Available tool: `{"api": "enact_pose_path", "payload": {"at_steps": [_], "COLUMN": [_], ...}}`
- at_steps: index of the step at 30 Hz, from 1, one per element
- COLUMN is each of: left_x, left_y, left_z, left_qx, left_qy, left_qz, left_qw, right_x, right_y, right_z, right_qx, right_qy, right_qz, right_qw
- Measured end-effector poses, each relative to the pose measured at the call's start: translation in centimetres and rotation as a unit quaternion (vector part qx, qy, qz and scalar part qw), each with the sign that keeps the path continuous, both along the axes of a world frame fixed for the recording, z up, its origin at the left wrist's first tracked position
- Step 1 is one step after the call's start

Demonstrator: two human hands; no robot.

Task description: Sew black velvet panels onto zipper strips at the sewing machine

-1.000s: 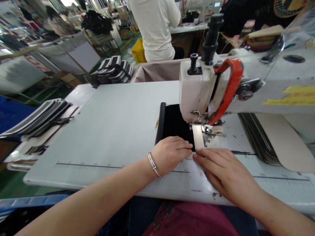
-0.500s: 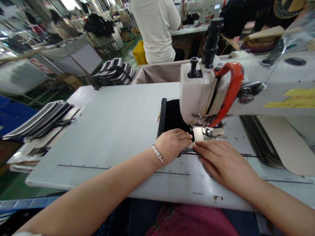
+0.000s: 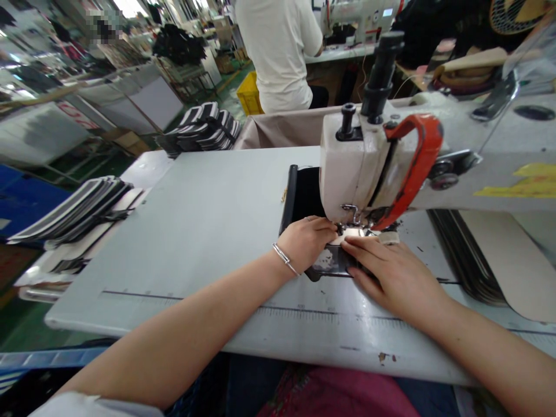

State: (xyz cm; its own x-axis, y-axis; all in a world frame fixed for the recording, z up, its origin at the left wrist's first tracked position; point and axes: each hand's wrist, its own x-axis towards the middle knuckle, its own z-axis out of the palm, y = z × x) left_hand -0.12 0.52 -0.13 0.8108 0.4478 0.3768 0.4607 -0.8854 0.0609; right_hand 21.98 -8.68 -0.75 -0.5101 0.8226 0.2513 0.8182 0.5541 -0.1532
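A white sewing machine head [image 3: 347, 168] with a red-orange guard stands over a black fabric piece [image 3: 307, 188] that has a dark rigid bar along its left side. A cream strip [image 3: 351, 233] lies on the piece by the presser foot, partly hidden by fingers. My left hand [image 3: 307, 237], wearing a ring and a silver bangle, is closed on the fabric piece left of the foot; its thumb is hidden. Stretched-out fingers of my right hand [image 3: 386, 266] lie flat on the work to the right. Below the fingertips shows a shiny dark metal plate [image 3: 330, 260].
Right of the machine lies a stack of cream-and-black panels [image 3: 499, 255]. More striped panels [image 3: 82, 211] are stacked beyond the table's left edge, and another pile [image 3: 204, 126] sits behind. A person in a white shirt [image 3: 278, 55] sits beyond the fabric-lined bin [image 3: 286, 128].
The black piece has shifted slightly away from me, with both hands moving along. More of the metal plate shows at the front, and less of the cream strip is visible.
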Motion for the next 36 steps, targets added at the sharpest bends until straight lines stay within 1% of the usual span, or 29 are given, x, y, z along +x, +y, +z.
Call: {"api": "enact_pose_path", "payload": {"at_steps": [6, 11, 19, 24, 27, 29, 30, 31, 33, 34, 36], "left_x": [0.2, 0.2, 0.0, -0.2, -0.4, -0.5, -0.5, -0.5, -0.3, -0.3, -0.2], "left_y": [0.4, 0.5, 0.6, 0.2, 0.1, 0.1, 0.2, 0.2, 0.4, 0.5, 0.7], "left_z": [-0.2, -0.1, -0.8, -0.6, -0.5, -0.6, -0.6, -0.7, -0.8, -0.8, -0.6], "left_qx": [0.008, -0.001, -0.004, -0.023, -0.034, -0.042, -0.046, -0.05, -0.05, -0.047, -0.038], "left_qy": [-0.046, -0.04, -0.072, -0.081, -0.075, -0.078, -0.081, -0.084, -0.087, -0.085, -0.079], "left_qz": [0.014, 0.018, 0.013, -0.004, 0.006, 0.013, 0.014, 0.012, 0.007, 0.007, 0.009], "left_qw": [0.999, 0.999, 0.997, 0.996, 0.997, 0.996, 0.996, 0.995, 0.995, 0.995, 0.996], "right_x": [-0.1, -0.2, -0.5, -1.1, -1.1, 0.0, 0.9, 2.2, 5.3, 7.0, 9.9], "right_y": [0.3, 0.6, 0.4, 0.4, -0.3, -1.5, -2.2, -3.1, -4.7, -5.3, -6.2], "right_z": [-0.3, -0.4, -0.3, -0.6, 0.4, 2.0, 2.9, 3.8, 5.1, 5.4, 5.4], "right_qx": [-0.003, -0.006, 0.018, 0.033, 0.033, 0.028, 0.035, 0.051, 0.111, 0.14, 0.173], "right_qy": [0.015, 0.02, 0.022, 0.042, 0.029, 0.034, 0.045, 0.059, 0.059, 0.032, -0.043], "right_qz": [-0.005, -0.001, -0.008, -0.004, 0.0, 0.015, 0.011, -0.012, -0.121, -0.192, -0.302], "right_qw": [1.0, 1.0, 1.0, 0.999, 0.999, 0.999, 0.998, 0.997, 0.985, 0.971, 0.937]}}
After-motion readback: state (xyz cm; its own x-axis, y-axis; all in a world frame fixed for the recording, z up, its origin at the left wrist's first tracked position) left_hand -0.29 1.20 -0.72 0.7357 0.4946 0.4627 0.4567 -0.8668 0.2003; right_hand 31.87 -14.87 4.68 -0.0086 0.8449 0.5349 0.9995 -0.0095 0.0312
